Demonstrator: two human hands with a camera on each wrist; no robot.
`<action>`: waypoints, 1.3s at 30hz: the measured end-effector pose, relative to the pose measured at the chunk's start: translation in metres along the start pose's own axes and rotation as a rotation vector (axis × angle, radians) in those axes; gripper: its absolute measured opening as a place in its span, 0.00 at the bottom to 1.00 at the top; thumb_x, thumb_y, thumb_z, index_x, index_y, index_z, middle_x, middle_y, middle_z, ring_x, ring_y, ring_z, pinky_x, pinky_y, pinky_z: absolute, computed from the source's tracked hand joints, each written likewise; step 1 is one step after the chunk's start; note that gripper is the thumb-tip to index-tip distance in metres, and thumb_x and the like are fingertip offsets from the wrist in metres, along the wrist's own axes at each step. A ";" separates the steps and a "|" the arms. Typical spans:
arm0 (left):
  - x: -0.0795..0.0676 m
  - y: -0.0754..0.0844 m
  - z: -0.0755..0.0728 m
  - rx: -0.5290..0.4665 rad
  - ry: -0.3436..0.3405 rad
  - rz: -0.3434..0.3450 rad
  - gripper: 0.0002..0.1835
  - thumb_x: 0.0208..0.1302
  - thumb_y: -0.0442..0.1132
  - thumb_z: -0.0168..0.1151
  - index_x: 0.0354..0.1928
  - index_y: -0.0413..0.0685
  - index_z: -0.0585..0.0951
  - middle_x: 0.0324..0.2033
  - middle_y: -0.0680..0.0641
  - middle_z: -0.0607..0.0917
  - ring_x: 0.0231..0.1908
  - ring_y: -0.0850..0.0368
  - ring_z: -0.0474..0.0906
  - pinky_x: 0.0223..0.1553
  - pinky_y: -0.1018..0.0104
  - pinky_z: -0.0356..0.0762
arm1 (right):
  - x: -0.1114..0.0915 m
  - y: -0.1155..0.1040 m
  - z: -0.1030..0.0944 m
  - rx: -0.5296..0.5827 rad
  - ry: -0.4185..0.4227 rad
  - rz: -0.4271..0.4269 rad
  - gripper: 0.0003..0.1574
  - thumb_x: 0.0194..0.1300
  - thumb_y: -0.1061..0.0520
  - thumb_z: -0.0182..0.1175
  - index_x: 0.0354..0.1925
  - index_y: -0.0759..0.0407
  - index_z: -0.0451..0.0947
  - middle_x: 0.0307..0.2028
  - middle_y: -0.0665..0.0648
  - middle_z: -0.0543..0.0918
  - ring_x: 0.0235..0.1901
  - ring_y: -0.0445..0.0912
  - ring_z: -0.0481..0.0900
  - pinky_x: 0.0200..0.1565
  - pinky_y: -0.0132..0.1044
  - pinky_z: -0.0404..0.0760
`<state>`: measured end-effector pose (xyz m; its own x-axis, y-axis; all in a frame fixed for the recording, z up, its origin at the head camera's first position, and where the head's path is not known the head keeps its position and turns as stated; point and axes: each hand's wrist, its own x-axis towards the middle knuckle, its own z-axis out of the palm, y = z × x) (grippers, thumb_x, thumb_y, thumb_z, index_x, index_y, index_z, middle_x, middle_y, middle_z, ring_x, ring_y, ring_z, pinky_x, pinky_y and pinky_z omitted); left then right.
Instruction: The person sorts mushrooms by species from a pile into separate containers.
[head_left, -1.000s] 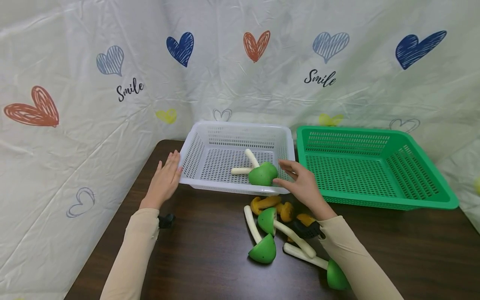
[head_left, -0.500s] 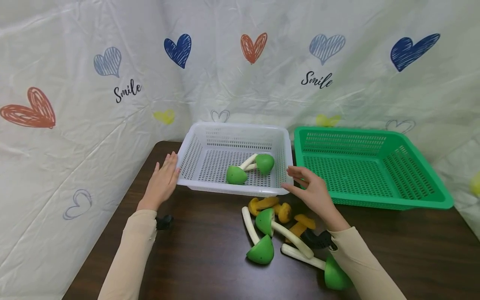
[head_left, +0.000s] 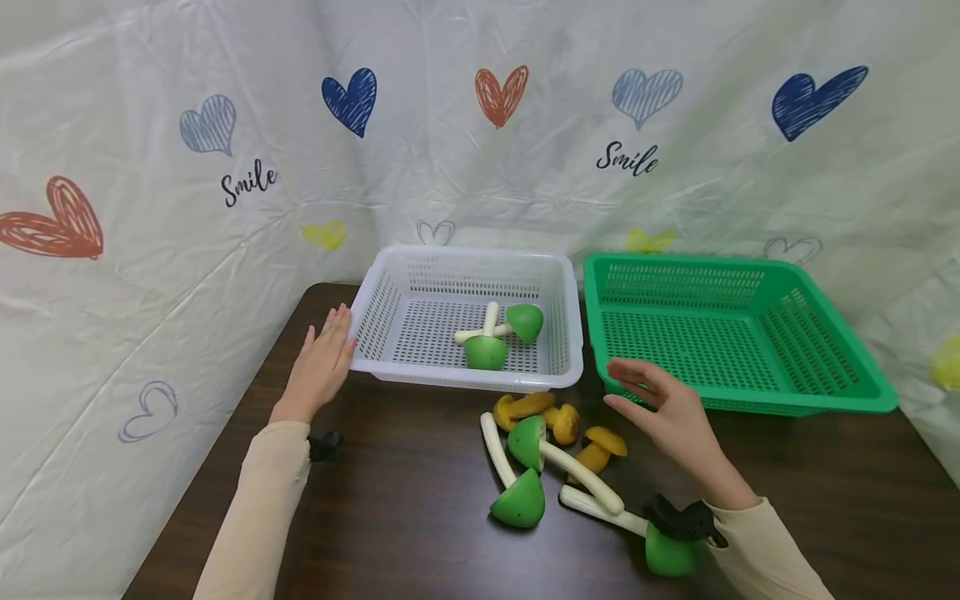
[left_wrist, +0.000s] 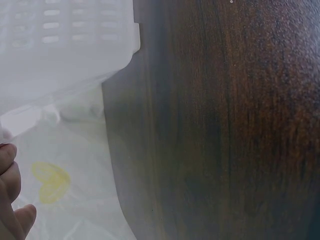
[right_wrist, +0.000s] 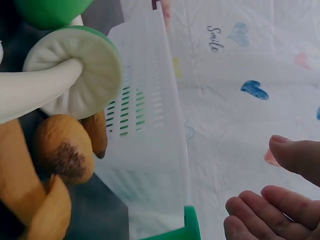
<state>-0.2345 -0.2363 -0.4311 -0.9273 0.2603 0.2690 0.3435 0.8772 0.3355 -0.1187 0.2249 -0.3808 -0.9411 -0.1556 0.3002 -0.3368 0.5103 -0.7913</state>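
Note:
My left hand (head_left: 315,367) rests with straight fingers against the left rim of the white basket (head_left: 465,377). Two toy mushrooms with green caps lie inside that basket: one cap (head_left: 486,353) near the front, the other cap (head_left: 525,322) behind it to the right, their pale stems crossing. Nothing is in my right hand (head_left: 678,421), whose fingers are loosely bent in front of the green basket's near left corner. In the right wrist view its thumb and fingers (right_wrist: 260,212) stand apart.
Before the white basket lie several mushrooms on the dark table (head_left: 405,500): green-capped ones (head_left: 519,502) with long pale stems and orange-brown ones (head_left: 525,406). The green basket (head_left: 742,400) stands at the right. A heart-printed sheet (head_left: 420,167) hangs behind and along the left.
My right hand has drawn back from the white basket, rightward and nearer. One green-capped mushroom there swung its cap left, then turned with its stem pointing away. My left hand stays put.

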 end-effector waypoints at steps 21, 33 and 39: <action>0.000 0.000 0.000 0.002 0.009 0.007 0.30 0.75 0.44 0.38 0.71 0.33 0.53 0.71 0.38 0.54 0.71 0.45 0.46 0.66 0.39 0.40 | -0.068 0.005 -0.033 -0.103 0.006 0.107 0.28 0.58 0.60 0.66 0.58 0.54 0.74 0.51 0.52 0.80 0.49 0.28 0.75 0.42 0.20 0.75; -0.001 0.000 0.002 -0.002 0.020 0.012 0.30 0.75 0.45 0.37 0.71 0.33 0.54 0.71 0.38 0.54 0.71 0.44 0.46 0.66 0.39 0.41 | -0.112 0.029 -0.038 -0.128 -0.068 0.204 0.27 0.59 0.58 0.65 0.58 0.55 0.74 0.50 0.49 0.81 0.47 0.27 0.75 0.39 0.24 0.77; 0.000 0.000 0.001 -0.002 0.008 0.005 0.29 0.75 0.44 0.38 0.71 0.33 0.53 0.71 0.38 0.54 0.71 0.45 0.46 0.66 0.39 0.41 | -0.126 0.038 -0.036 -0.094 -0.120 0.221 0.28 0.58 0.59 0.66 0.57 0.59 0.74 0.50 0.48 0.81 0.47 0.28 0.75 0.38 0.28 0.79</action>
<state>-0.2343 -0.2359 -0.4324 -0.9244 0.2611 0.2781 0.3483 0.8750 0.3362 -0.0122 0.2942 -0.4301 -0.9902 -0.1282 0.0555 -0.1236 0.6183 -0.7761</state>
